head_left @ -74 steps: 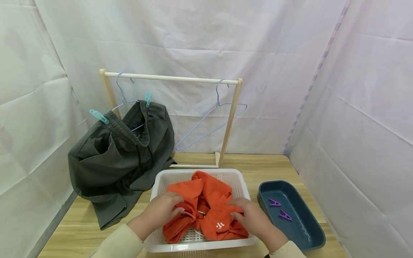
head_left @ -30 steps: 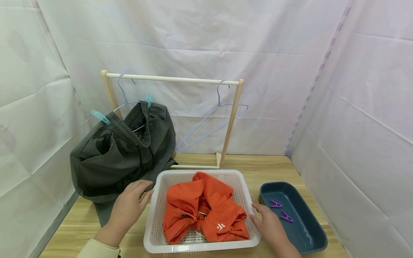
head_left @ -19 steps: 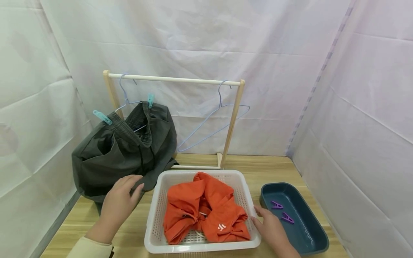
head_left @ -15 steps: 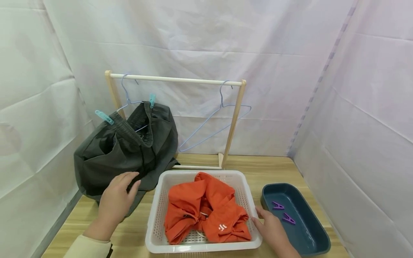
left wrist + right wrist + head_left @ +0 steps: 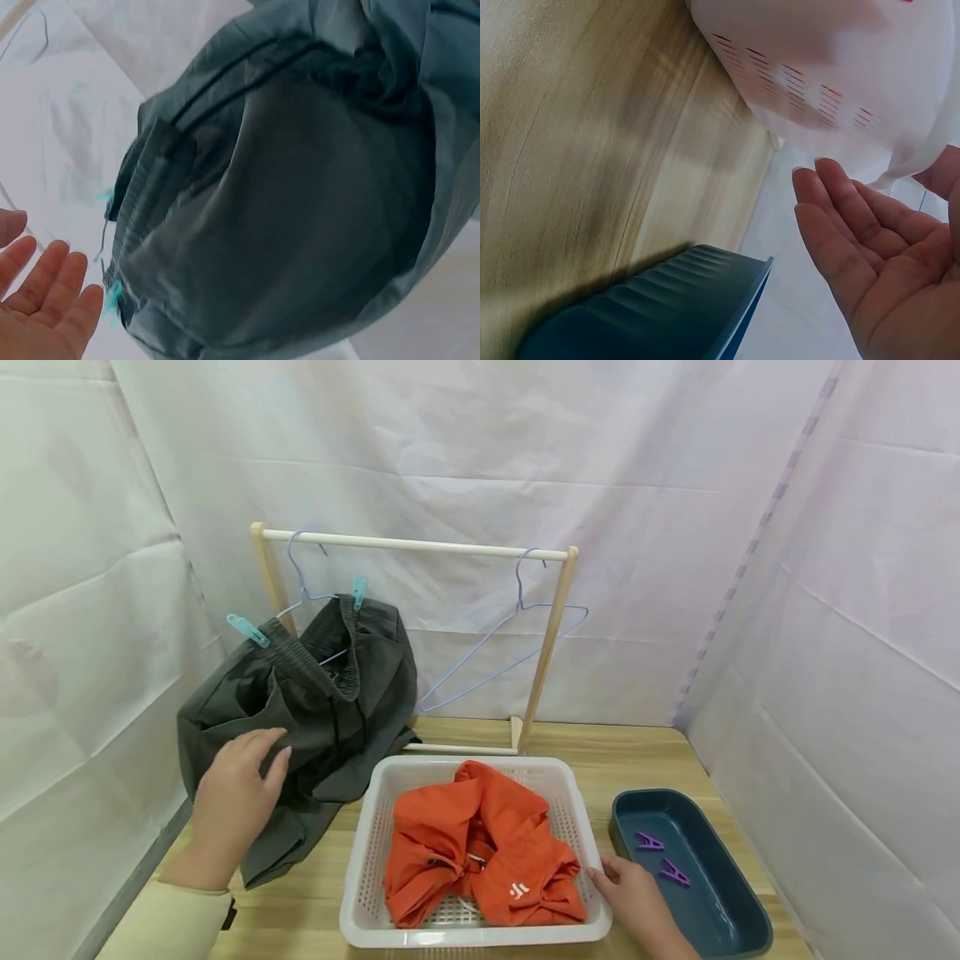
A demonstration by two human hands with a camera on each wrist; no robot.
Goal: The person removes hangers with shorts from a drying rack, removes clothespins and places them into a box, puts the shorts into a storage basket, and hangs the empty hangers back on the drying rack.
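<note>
Grey shorts point(image 5: 315, 710) under left hand point(image 5: 232, 793) fingers point(image 5: 262, 752), spread, right hand point(image 5: 637, 906) relaxed beside basket point(image 5: 360, 868)

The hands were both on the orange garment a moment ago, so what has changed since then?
Both hands let go of the orange garment. The left hand moved out to the left and up, onto the dark grey shorts clipped to a hanger. The right hand drew back to the right side of the white basket. Garment, basket, rack and blue tray stayed put.

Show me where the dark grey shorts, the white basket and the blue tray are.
dark grey shorts point(image 5: 337, 710), head view, front fabric panel.
white basket point(image 5: 360, 868), head view, left perforated wall.
blue tray point(image 5: 720, 902), head view, bare floor.
</note>
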